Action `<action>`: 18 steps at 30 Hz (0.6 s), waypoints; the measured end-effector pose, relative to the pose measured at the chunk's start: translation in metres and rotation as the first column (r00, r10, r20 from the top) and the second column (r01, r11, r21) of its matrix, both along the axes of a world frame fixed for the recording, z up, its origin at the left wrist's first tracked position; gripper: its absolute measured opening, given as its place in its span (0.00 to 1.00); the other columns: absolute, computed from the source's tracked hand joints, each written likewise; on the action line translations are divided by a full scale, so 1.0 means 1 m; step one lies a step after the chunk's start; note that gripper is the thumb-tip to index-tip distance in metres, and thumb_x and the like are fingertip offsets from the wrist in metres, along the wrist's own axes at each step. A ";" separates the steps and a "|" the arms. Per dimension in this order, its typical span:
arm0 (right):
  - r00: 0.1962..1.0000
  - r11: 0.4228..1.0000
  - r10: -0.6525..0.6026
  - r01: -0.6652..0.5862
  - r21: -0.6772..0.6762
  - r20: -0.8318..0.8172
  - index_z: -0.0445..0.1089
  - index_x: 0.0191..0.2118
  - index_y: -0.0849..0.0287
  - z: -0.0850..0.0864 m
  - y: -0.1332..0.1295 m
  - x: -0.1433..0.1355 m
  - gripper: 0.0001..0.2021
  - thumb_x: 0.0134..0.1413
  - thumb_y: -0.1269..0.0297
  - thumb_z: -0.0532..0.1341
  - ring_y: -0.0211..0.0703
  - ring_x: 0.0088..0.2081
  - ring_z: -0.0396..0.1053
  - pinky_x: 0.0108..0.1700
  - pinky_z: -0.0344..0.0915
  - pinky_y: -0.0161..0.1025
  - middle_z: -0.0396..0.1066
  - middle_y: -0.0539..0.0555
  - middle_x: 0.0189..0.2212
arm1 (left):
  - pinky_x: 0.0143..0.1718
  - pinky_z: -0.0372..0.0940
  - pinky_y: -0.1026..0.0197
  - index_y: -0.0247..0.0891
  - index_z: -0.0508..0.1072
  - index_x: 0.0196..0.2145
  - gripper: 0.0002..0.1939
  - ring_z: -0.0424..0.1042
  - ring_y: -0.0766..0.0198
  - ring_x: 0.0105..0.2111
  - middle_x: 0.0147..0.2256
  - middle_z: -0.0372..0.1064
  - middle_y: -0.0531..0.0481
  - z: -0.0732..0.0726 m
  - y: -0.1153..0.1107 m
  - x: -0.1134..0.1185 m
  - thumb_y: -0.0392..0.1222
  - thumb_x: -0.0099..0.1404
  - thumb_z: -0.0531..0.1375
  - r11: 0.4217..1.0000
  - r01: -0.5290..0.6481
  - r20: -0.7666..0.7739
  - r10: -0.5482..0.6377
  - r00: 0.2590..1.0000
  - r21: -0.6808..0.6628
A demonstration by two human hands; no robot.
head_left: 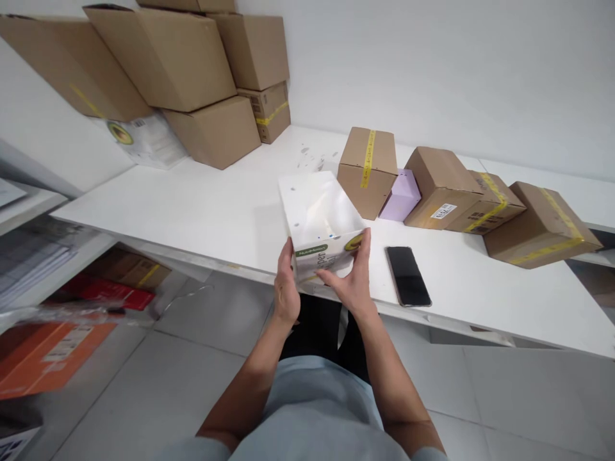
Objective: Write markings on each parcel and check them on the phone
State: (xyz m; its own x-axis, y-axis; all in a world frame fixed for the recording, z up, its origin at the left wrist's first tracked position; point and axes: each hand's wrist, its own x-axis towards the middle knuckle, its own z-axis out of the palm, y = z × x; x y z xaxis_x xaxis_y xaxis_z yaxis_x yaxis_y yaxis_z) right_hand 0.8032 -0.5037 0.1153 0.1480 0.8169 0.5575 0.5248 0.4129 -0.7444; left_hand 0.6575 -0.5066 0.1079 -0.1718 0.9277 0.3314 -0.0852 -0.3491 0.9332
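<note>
A white printed box (323, 205) with a green label and a yellow-green picture on its near side is between my two hands, at the front edge of the white table. My left hand (287, 288) is wrapped along its left side. On the right, my right hand (353, 278) grips the near right corner, with the thumb across the printed face. The top of the box is glossy and reflects light. Its underside is hidden. To the right of my right hand lies a black phone (408, 276), screen up.
Brown cartons (192, 57) are stacked at the back left, above a white printed carton (144, 137). Along the wall stand several taped cartons (368, 169) and a lilac box (401, 195). The white table (202, 205) has grey marks. An orange box (62, 352) sits lower left.
</note>
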 end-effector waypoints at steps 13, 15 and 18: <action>0.984 0.984 -0.179 0.179 -0.017 0.006 0.14 0.71 0.53 0.056 -0.065 0.036 0.83 0.22 0.36 0.76 0.73 0.74 0.32 0.65 0.52 0.70 0.29 0.69 0.72 | 0.73 0.44 0.42 0.57 0.63 0.66 0.33 0.43 0.48 0.73 0.72 0.42 0.52 0.021 -0.044 0.046 0.66 0.72 0.37 0.853 0.060 -0.307 0.121 0.944 0.518; 0.964 0.963 -0.266 0.267 -0.039 0.023 0.14 0.71 0.54 0.059 -0.079 0.048 0.82 0.23 0.35 0.75 0.72 0.74 0.30 0.66 0.51 0.69 0.29 0.69 0.72 | 0.73 0.42 0.40 0.58 0.64 0.65 0.33 0.40 0.47 0.73 0.72 0.41 0.53 0.022 -0.050 0.059 0.67 0.72 0.38 0.852 0.109 -0.306 0.063 0.950 0.512; 0.916 0.915 -0.398 0.400 -0.050 0.045 0.14 0.71 0.56 0.057 -0.099 0.071 0.80 0.25 0.33 0.72 0.71 0.74 0.27 0.69 0.47 0.66 0.20 0.67 0.73 | 0.73 0.37 0.35 0.58 0.65 0.65 0.32 0.37 0.45 0.74 0.73 0.37 0.53 0.027 -0.058 0.079 0.66 0.72 0.38 0.808 0.254 -0.367 -0.051 0.929 0.531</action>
State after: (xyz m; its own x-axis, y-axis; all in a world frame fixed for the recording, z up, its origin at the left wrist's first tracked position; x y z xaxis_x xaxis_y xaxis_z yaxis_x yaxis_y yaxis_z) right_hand 0.8740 -0.6023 0.1723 0.4511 0.7240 0.5218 0.6615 0.1212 -0.7401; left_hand 0.7370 -0.5642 0.1345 0.1653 0.5643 0.8089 0.0834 -0.8252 0.5586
